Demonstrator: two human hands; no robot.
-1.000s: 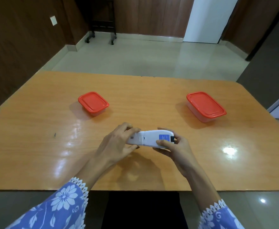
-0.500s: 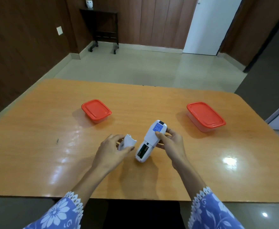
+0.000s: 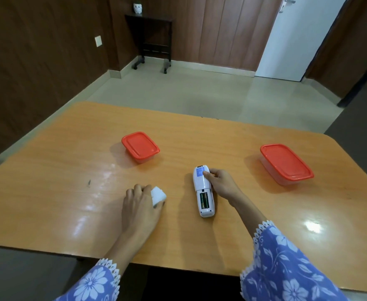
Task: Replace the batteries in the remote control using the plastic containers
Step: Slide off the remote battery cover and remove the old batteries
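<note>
A white remote control (image 3: 202,187) lies back-up on the wooden table (image 3: 69,181), its battery bay open with batteries (image 3: 204,200) showing inside. My right hand (image 3: 220,182) grips its far end by the blue label. To the left, my left hand (image 3: 141,205) rests low on the table and holds the white battery cover (image 3: 158,196) at its fingertips. A small plastic container with a red lid (image 3: 140,147) stands closed at the middle left. A larger red-lidded container (image 3: 285,162) stands closed at the right.
A small dark mark (image 3: 89,182) sits on the table's left part. Beyond the table are a tiled floor, a dark side table on wheels (image 3: 151,42) and a white door (image 3: 286,35).
The cover has come off the remote and moved left with my left hand. My right hand has turned the remote lengthwise and laid it on the table. The camera has tilted up.
</note>
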